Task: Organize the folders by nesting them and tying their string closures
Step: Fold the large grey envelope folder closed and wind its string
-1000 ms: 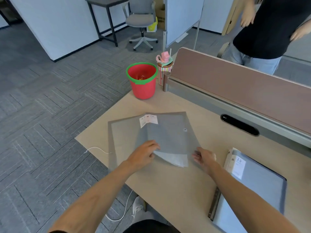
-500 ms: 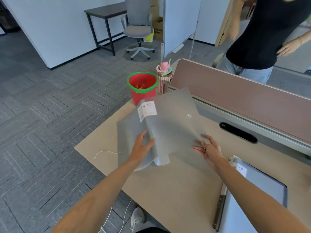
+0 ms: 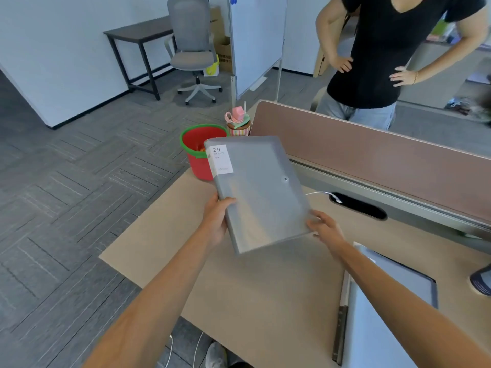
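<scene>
A grey translucent folder [image 3: 260,192] is held tilted above the desk, its white "20" label at the upper left and a round button closure on its face. My left hand [image 3: 216,220] grips its left spine edge. My right hand [image 3: 322,227] holds its lower right corner from below. A thin white string [image 3: 322,193] trails out from behind the folder's right edge. A second grey-blue folder [image 3: 382,309] lies flat on the desk at the lower right, under my right forearm.
A red bucket with a green rim [image 3: 198,152] and a striped cup with pink items [image 3: 237,123] stand at the desk's far left corner. A brown divider panel [image 3: 372,152] with a cable slot [image 3: 358,205] bounds the back. A person [image 3: 385,54] stands behind it.
The folder was lying open on the desk; it has been closed and lifted clear of the surface, both hands now holding its edges. The string has swung from the left side to the right.
</scene>
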A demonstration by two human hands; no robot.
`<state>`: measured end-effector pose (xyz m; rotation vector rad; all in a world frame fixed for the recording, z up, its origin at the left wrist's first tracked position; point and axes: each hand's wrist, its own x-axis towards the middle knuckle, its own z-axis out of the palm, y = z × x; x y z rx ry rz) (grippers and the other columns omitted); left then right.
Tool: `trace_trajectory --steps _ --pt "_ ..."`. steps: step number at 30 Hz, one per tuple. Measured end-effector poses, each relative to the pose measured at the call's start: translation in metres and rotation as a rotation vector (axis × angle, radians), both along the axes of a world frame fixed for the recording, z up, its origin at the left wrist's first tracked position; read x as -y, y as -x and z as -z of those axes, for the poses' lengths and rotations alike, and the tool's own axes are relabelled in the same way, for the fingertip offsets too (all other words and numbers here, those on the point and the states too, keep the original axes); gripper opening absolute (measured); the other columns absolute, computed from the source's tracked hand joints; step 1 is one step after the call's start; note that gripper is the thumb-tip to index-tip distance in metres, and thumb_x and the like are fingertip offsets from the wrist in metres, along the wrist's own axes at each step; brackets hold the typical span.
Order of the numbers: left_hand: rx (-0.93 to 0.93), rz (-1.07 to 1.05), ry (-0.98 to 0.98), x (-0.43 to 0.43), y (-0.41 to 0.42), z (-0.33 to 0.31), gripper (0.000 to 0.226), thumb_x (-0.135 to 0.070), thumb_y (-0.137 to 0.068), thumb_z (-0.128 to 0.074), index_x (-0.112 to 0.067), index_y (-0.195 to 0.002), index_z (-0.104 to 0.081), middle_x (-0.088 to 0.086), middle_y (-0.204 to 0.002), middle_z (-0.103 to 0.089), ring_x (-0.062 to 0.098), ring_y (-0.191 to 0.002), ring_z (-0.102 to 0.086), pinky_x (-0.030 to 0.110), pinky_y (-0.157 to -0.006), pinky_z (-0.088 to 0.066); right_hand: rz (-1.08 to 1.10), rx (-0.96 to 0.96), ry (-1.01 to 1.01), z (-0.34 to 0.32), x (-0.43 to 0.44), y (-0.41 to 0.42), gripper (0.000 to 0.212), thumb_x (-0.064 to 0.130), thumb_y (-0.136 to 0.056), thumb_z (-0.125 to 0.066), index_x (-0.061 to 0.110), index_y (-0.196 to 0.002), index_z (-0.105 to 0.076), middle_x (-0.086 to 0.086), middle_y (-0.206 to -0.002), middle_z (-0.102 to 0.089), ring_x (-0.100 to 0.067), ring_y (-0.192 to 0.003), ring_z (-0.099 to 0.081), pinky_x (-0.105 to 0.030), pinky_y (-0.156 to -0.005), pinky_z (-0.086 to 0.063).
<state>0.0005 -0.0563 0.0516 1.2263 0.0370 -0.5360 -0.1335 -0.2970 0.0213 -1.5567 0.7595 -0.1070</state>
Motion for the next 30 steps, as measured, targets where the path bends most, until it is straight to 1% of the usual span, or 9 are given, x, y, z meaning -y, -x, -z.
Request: trace_trajectory --steps 4,7,10,13,16,19,25,27,30 --pt "-0.084 0.009 -0.014 -0.004 -0.001 0.022 0.038 -0.012 -0.089 -0.064 -0.003 -0.125 -0.057 0.016 -0.114 -0.068 0.027 -0.096 -0.067 0.038 -0.081 -0.056 0.002 -0.089 -0.226 0.013 0.002 0.008 0.037 0.024 -0.091 -0.059 0.023 -0.128 -0.051 -0.005 -0.113 -0.062 -0.024 -0.104 -0.057 -0.045 -0.102 -0.041" --pt "-0.149 0.040 -0.092 -0.016 -0.001 0.046 0.038 -0.017 -0.087 -0.068 -0.004 -0.122 -0.059 0.017 -0.113 -0.070 0.027 -0.090 -0.069 0.035 -0.072 -0.057 0.054 -0.057 -0.251 0.019 -0.002 0.008 0.034 0.022 -0.088 -0.064 0.013 -0.120 -0.062 -0.006 -0.103 -0.067 -0.021 -0.091 -0.059 -0.036 -0.086 -0.044" --pt "-0.193 0.059 -0.155 -0.029 0.000 0.067 0.035 -0.015 -0.087 -0.068 -0.004 -0.119 -0.060 0.015 -0.104 -0.071 0.025 -0.080 -0.070 0.033 -0.064 -0.057 0.091 -0.065 -0.144 0.023 -0.011 0.005 0.021 0.012 -0.093 -0.057 0.003 -0.109 -0.067 -0.007 -0.092 -0.068 -0.013 -0.069 -0.059 -0.022 -0.064 -0.048" --pt "-0.203 0.062 -0.239 -0.042 0.002 0.086 0.024 -0.014 -0.088 -0.068 -0.008 -0.110 -0.062 0.014 -0.099 -0.069 0.025 -0.078 -0.068 0.038 -0.071 -0.058 0.052 -0.181 -0.014 0.035 -0.022 0.001 0.020 0.008 -0.096 -0.050 -0.001 -0.102 -0.066 -0.006 -0.083 -0.068 -0.009 -0.057 -0.063 -0.019 -0.053 -0.052" --pt "-0.159 0.118 -0.363 -0.059 0.001 0.102 0.011 -0.014 -0.088 -0.068 -0.015 -0.098 -0.062 0.011 -0.095 -0.069 0.025 -0.080 -0.065 0.043 -0.081 -0.055 -0.070 -0.319 0.139 0.051 -0.036 0.000 0.019 0.006 -0.094 -0.049 -0.001 -0.090 -0.067 -0.009 -0.083 -0.069 -0.004 -0.047 -0.064 -0.017 -0.047 -0.047" --pt "-0.111 0.186 -0.442 -0.073 -0.003 0.116 0.013 -0.014 -0.090 -0.066 -0.015 -0.099 -0.058 0.007 -0.092 -0.067 0.020 -0.078 -0.064 0.034 -0.070 -0.054 -0.160 -0.420 0.247 0.064 -0.048 -0.001 0.022 0.005 -0.092 -0.047 0.001 -0.080 -0.065 -0.011 -0.084 -0.072 -0.006 -0.047 -0.066 -0.011 -0.036 -0.038" --pt "0.114 0.343 -0.727 -0.091 -0.029 0.148 0.054 -0.012 -0.071 -0.069 -0.010 -0.122 -0.050 0.013 -0.117 -0.065 0.031 -0.103 -0.065 0.045 -0.089 -0.054 -0.124 -0.512 0.328 0.074 -0.064 -0.008 0.019 0.012 -0.090 -0.051 0.009 -0.079 -0.065 -0.004 -0.080 -0.074 -0.003 -0.044 -0.064 -0.010 -0.033 -0.035" --pt "0.312 0.411 -0.901 -0.091 -0.037 0.152 0.063 -0.016 -0.061 -0.061 -0.014 -0.124 -0.054 0.010 -0.115 -0.065 0.032 -0.107 -0.063 0.042 -0.086 -0.054 -0.115 -0.519 0.341 0.072 -0.066 -0.007 0.021 0.013 -0.088 -0.054 0.015 -0.069 -0.063 -0.005 -0.080 -0.074 -0.015 -0.055 -0.068 -0.013 -0.035 -0.036" --pt "0.695 0.575 -1.235 -0.084 -0.032 0.147 0.064 -0.008 -0.072 -0.059 -0.017 -0.135 -0.048 0.009 -0.141 -0.046 0.033 -0.131 -0.041 0.038 -0.099 -0.043 -0.204 -0.573 0.379 0.070 -0.066 -0.002 0.021 0.013 -0.084 -0.055 0.013 -0.067 -0.067 -0.004 -0.071 -0.074 -0.022 -0.064 -0.072 -0.016 -0.037 -0.036"
